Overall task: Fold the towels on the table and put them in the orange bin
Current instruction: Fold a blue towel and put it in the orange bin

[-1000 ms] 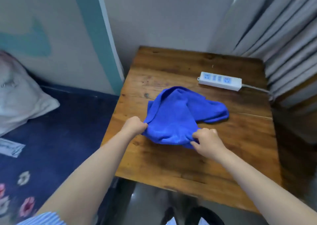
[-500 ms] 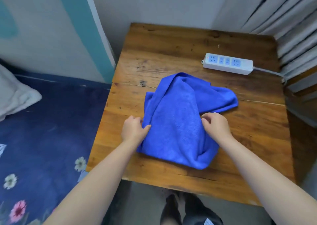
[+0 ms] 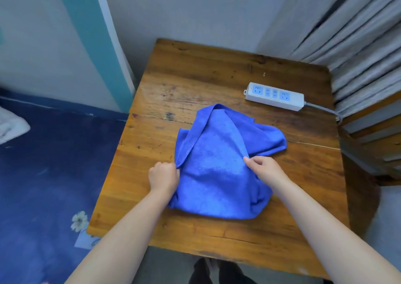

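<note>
Head view, looking down on a worn wooden table (image 3: 195, 84) pushed into the corner of the room. A blue towel (image 3: 219, 171) lies rumpled near the middle of it, closer to the front edge than the back, bunched into soft folds with one hemmed edge running diagonally up its left side to a peak at the far end and a lobe of cloth spilling off toward the right.

Both bare forearms reach in from the bottom of the view. The left hand (image 3: 163, 176) sits at the towel's left edge, fingers curled into a loose fist that pinches the hemmed border where it comes down to the table. The right hand (image 3: 265, 170) is on the towel's right side, thumb and forefinger pinching a ridge of cloth there while the other fingers curl under. The two hands are level with each other, with the broad, fairly smooth middle of the towel between them.

Behind the towel, toward the right rear of the table, lies a white power strip (image 3: 274, 96) with pale blue sockets; its grey cable trails off the right edge toward the grey curtain (image 3: 358, 45). The strip is apart from the towel, not touching it. To the left of the table is a dark blue bedspread (image 3: 50, 164) with small flower prints, and a white pillow (image 3: 12, 127) shows at the far left edge.
</note>
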`<state>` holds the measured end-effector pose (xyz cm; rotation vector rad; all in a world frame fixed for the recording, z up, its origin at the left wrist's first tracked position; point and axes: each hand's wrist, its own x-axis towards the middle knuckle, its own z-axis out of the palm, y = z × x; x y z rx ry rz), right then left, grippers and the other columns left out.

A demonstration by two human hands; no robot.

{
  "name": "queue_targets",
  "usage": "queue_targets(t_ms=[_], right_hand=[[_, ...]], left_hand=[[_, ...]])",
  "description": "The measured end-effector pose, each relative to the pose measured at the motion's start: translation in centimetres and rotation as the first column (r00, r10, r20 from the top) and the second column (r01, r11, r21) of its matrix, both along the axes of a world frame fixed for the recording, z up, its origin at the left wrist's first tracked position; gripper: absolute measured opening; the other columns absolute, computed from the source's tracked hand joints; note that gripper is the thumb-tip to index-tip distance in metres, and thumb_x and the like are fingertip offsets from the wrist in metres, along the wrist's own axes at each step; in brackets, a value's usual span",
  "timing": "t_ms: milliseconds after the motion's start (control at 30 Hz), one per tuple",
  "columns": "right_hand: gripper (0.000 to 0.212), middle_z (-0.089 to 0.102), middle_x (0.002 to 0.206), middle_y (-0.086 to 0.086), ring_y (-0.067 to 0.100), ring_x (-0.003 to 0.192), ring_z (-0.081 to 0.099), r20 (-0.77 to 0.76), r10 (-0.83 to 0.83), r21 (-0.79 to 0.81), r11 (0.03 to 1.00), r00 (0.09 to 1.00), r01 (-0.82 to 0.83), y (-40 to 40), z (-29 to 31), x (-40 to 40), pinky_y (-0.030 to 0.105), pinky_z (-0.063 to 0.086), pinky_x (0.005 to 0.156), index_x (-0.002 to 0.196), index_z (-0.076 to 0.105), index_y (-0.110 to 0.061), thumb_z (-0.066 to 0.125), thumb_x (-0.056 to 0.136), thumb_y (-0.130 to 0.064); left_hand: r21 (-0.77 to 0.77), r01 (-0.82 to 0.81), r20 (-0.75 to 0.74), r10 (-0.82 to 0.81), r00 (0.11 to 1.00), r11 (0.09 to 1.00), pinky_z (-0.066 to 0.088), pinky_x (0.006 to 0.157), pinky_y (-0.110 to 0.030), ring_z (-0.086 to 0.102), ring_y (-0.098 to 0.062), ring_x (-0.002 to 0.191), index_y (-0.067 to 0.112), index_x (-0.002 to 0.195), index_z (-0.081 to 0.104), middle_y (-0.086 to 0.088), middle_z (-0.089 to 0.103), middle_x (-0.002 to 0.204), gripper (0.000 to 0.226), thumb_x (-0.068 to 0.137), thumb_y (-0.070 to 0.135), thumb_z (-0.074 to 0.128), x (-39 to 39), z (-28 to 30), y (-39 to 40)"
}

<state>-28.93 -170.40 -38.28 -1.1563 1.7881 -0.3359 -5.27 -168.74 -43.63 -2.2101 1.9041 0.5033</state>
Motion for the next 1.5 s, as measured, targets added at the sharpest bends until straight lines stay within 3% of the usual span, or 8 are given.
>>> queue_targets(t_ms=[133, 367, 667, 800, 900, 1000, 1100, 1500], right_hand=[[0.037, 0.048, 0.052, 0.001, 0.01, 0.052, 0.044, 0.182, -0.089, 0.159, 0.985, 0.979, 0.06, 1.7, 0.0, 0.1, 0.018, 0.036, 0.05, 0.059, 0.052, -0.004, 0.04, 0.093, -0.009], [0.028, 0.049, 0.059, 0.003, 0.016, 0.067, 0.043, -0.082, 0.324, 0.018, 0.946, 0.942, -0.324, 2.9, -0.2, 1.2, 0.026, 0.03, 0.056, 0.057, 0.055, -0.01, 0.057, 0.084, -0.006], [0.013, 0.05, 0.066, 0.003, -0.005, 0.052, 0.048, 0.136, -0.417, -0.465, 0.774, 0.899, 0.429, 0.7, 6.1, -6.8, -0.001, 0.032, 0.046, 0.079, 0.061, -0.003, 0.051, 0.086, 0.001], [0.036, 0.047, 0.052, -0.001, 0.004, 0.045, 0.047, 0.038, -0.426, -0.282, 0.863, 0.904, 0.418, 4.0, 5.8, -10.2, 0.003, 0.032, 0.039, 0.055, 0.048, -0.016, 0.049, 0.086, 0.002], [0.037, 0.047, 0.029, -0.003, 0.017, 0.045, 0.046, -0.279, -0.04, 0.211, 0.972, 0.959, 0.102, 8.2, 3.2, -10.7, 0.012, 0.035, 0.035, 0.049, 0.048, -0.008, 0.046, 0.083, 0.007], [0.02, 0.072, 0.08, 0.011, 0.027, 0.083, 0.064, -0.475, 0.293, 0.453, 0.89, 0.83, -0.055, 10.5, 1.4, -10.0, 0.015, 0.049, 0.067, 0.087, 0.063, -0.004, 0.044, 0.085, -0.006], [0.032, 0.056, 0.122, 0.012, 0.03, 0.116, 0.05, -0.672, 0.202, 0.193, 0.977, 0.713, -0.094, 10.2, 0.3, -8.6, 0.037, 0.04, 0.094, 0.116, 0.055, -0.009, 0.047, 0.086, -0.017], [0.017, 0.068, 0.098, 0.014, 0.033, 0.098, 0.058, -0.426, -0.137, -0.099, 0.99, 0.894, 0.105, 5.5, -2.5, -3.9, 0.032, 0.043, 0.075, 0.086, 0.068, -0.006, 0.06, 0.084, -0.02]], left_hand=[[-0.067, -0.094, -0.187, 0.08, 0.979, 0.993, 0.042, 0.073, -0.036, 0.055, -0.033, 0.1, 0.004, 0.092, 0.065, -0.016, 0.067, 0.099, 0.03, 0.093, 0.028, 0.046, 0.7, 1.3, 0.2], [-0.021, -0.46, -0.647, 0.339, 0.683, 0.888, 0.031, 0.065, -0.021, 0.058, -0.021, 0.088, 0.001, 0.095, 0.068, -0.013, 0.068, 0.095, 0.019, 0.09, 0.011, 0.053, 1.8, 3.6, 0.0], [-0.018, -0.812, -0.857, 0.41, 0.313, 0.583, 0.034, 0.055, -0.02, 0.041, -0.015, 0.075, 0.01, 0.082, 0.055, 0.008, 0.044, 0.065, 0.014, 0.09, 0.011, 0.043, 2.5, 7.6, -1.9], [0.031, -0.596, -0.662, 0.464, 0.589, 0.802, 0.038, 0.062, -0.03, 0.048, -0.025, 0.078, 0.006, 0.083, 0.06, -0.011, 0.056, 0.075, 0.016, 0.089, 0.007, 0.044, 1.3, 6.8, 0.1], [0.154, -0.412, -0.449, 0.435, 0.78, 0.898, 0.046, 0.074, -0.036, 0.059, -0.036, 0.09, -0.002, 0.091, 0.064, -0.026, 0.063, 0.094, 0.021, 0.087, 0.006, 0.046, -0.1, 5.0, 2.3], [0.218, -0.335, -0.311, 0.391, 0.866, 0.917, 0.045, 0.08, -0.033, 0.058, -0.036, 0.099, 0.001, 0.089, 0.065, -0.024, 0.065, 0.103, 0.021, 0.086, 0.006, 0.045, -1.1, 3.9, 3.8], [0.238, -0.338, -0.278, 0.398, 0.875, 0.91, 0.044, 0.079, -0.031, 0.059, -0.033, 0.1, 0.003, 0.094, 0.064, -0.021, 0.066, 0.103, 0.02, 0.085, 0.009, 0.048, -1.4, 3.0, 4.4], [0.16, -0.443, -0.307, 0.471, 0.827, 0.882, 0.045, 0.083, -0.03, 0.059, -0.028, 0.104, 0.009, 0.095, 0.068, -0.014, 0.067, 0.107, 0.02, 0.088, 0.021, 0.055, -1.9, 1.3, 2.9]])
